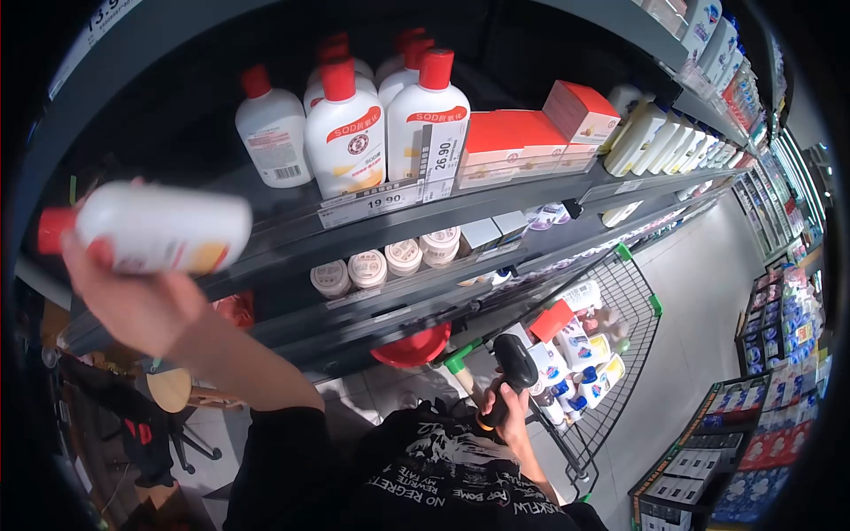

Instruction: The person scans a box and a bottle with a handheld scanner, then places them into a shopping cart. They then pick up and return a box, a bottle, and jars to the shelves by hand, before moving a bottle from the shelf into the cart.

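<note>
My left hand is closed round a white lotion bottle with a red cap, tipped on its side and blurred by motion in front of the shelf. Low in front of my body, my right hand grips the handle of a black barcode scanner. On the shelf stand several matching bottles upright; one bottle at their left shows its barcode label. Price tags reading 19.90 and 26.90 are fixed at the shelf's edge.
Red-topped boxes and pale bottles continue along the shelf. Round jars sit one level below. A wire shopping cart holding bottles and boxes stands beside me. A red basin and wooden stool are lower down.
</note>
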Motion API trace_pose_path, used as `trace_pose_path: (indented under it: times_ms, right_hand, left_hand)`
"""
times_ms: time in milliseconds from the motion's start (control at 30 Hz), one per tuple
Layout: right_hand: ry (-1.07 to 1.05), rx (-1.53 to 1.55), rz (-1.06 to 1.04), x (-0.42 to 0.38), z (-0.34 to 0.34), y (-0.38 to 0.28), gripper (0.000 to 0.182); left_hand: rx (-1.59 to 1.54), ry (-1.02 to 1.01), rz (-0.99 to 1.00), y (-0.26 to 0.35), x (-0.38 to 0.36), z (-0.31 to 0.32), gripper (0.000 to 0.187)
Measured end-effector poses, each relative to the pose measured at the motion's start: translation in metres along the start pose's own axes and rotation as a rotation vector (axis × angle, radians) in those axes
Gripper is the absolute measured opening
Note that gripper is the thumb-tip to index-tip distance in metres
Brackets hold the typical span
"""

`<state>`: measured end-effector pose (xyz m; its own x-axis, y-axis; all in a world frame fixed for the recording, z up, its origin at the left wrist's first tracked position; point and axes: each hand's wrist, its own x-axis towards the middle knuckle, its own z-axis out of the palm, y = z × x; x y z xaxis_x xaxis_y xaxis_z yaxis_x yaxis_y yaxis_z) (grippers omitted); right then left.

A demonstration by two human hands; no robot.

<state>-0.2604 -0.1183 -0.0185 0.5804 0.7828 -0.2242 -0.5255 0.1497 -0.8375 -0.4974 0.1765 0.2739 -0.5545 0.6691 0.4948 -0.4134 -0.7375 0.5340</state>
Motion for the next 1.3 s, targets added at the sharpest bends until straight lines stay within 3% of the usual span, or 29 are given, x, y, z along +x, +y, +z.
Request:
trace_pose_path:
  times_ms: [67,133,200,267,333,433,467,533,600,667,867,1000,1067,1200,1267,1300]
  right_hand:
    - [0.019,-0.034,0.001,-0.002,-0.001,-0.004,0.042]
    - [0.001,-0.018,0.012,-0.002,-0.002,-0.011,0.042]
    - [0.006,0.005,0.018,-0.003,-0.006,-0.017,0.042]
    - [-0.008,0.002,-0.015,0.004,-0.007,-0.031,0.043]
    - [-0.157,0.129,-0.066,0.006,-0.01,-0.045,0.042]
    - [-0.169,0.103,-0.092,0.003,-0.013,-0.073,0.047]
    - [-0.179,0.093,-0.1,0.0,-0.016,-0.079,0.05]
    - [-0.17,0.108,-0.109,-0.008,-0.029,-0.086,0.05]
    - [-0.259,0.167,-0.025,-0.014,-0.047,-0.09,0.049]
    - [-0.374,0.287,0.1,-0.02,-0.065,-0.093,0.048]
    - [-0.499,0.382,0.359,-0.033,-0.102,-0.087,0.044]
    - [-0.483,0.455,0.373,-0.035,-0.111,-0.079,0.041]
    - [-0.499,0.409,0.388,-0.034,-0.123,-0.078,0.047]
    - [-0.44,0.515,0.326,-0.033,-0.132,-0.079,0.037]
    - [-0.445,0.539,0.208,-0.029,-0.141,-0.081,0.037]
    - [-0.41,0.608,0.146,-0.029,-0.144,-0.084,0.039]
  left_hand:
    - [-0.025,0.012,-0.16,0.011,0.003,-0.014,0.033]
    - [-0.6,-0.553,-0.606,0.001,-0.026,-0.026,0.034]
    - [-0.537,-0.368,-0.904,-0.016,-0.091,-0.021,0.035]
    - [-0.264,-0.274,-1.265,-0.042,-0.156,-0.027,0.035]
    - [-0.123,-0.185,-1.611,-0.072,-0.21,-0.027,0.036]
    - [-0.322,-0.121,-1.913,-0.107,-0.265,-0.033,0.038]
    - [-0.306,-0.129,-1.93,-0.116,-0.279,-0.035,0.038]
    - [-0.818,-0.021,-2.136,-0.126,-0.304,-0.038,0.042]
    - [-0.899,-0.031,-2.143,-0.141,-0.327,-0.037,0.044]
    - [-1.251,-0.429,-1.988,-0.157,-0.347,-0.044,0.042]
    - [-1.131,-0.698,-1.898,-0.178,-0.385,-0.016,0.042]
    - [-1.065,-0.799,-1.866,-0.18,-0.395,-0.007,0.043]
    - [-1.031,-0.824,-1.869,-0.178,-0.399,-0.002,0.043]
    - [-1.038,-0.888,-1.86,-0.178,-0.41,0.008,0.042]
    - [-0.678,-0.818,-1.872,-0.174,-0.415,0.014,0.042]
    - [-0.683,-0.89,-1.867,-0.176,-0.416,0.017,0.039]
